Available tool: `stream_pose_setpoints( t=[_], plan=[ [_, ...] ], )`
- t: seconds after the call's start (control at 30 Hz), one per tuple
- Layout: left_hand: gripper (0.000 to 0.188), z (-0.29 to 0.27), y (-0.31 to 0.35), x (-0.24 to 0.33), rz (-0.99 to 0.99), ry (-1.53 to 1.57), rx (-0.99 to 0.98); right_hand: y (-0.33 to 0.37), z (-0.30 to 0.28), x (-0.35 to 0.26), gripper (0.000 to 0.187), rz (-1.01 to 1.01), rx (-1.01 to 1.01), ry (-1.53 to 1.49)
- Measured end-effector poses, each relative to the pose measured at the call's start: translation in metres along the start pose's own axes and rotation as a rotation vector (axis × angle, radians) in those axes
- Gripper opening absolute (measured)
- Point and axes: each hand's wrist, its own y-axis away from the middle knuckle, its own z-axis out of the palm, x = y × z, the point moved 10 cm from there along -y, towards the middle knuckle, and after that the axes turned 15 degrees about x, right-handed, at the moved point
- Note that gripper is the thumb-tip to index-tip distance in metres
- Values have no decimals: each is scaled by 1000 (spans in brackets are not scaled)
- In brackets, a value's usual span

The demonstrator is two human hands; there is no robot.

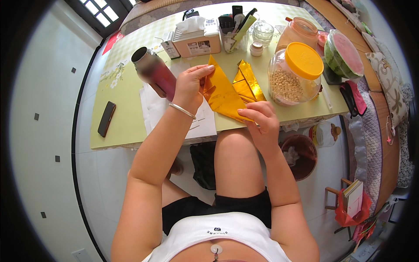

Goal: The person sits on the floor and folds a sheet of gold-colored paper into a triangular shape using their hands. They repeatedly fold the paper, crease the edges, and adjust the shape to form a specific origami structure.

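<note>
Between my hands is a folded sheet of shiny gold foil paper [222, 94], a long triangle-like shape held just over the table's near edge. My left hand [192, 82] pinches its upper left side between thumb and fingers. With thumb and fingertips, my right hand [261, 118] grips the lower right corner. Behind it, a second folded gold foil piece [248, 83] lies on the table. White paper sheets [150, 107] are partly under my left forearm, and a purple tumbler [155, 72] stands just left of that hand.
On the yellow-green table [124, 124] are a phone [106, 118], a tissue box [196, 39], a holder of utensils [235, 35], a yellow-lidded jar of nuts or beans [288, 83] and a cut watermelon [342, 54]. A waste bin [301, 168] stands on the floor below right.
</note>
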Motion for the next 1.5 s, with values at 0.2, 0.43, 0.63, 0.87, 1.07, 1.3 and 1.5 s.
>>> stream_pose_setpoints(
  t=[0.2,0.43,0.63,0.87,1.07,1.3,1.5],
  plan=[
    [8,-6,-7,-9,16,-138,60,14,-2,3,27,21,-2,87],
    [7,-20,-43,-40,35,-510,14,35,10,25,24,28,-2,130],
    [10,3,-59,-48,51,-624,-9,44,15,31,24,-18,-49,246],
    [12,-2,-81,-57,223,-767,-1,47,21,33,22,-43,-89,287],
    [15,7,-71,-50,319,-932,78,49,21,35,21,-46,-94,335],
    [17,9,-62,-46,364,-1049,128,50,26,33,20,-41,-147,362],
    [18,8,-72,-47,359,-1124,80,51,28,32,23,-58,-161,364]
  ],
)
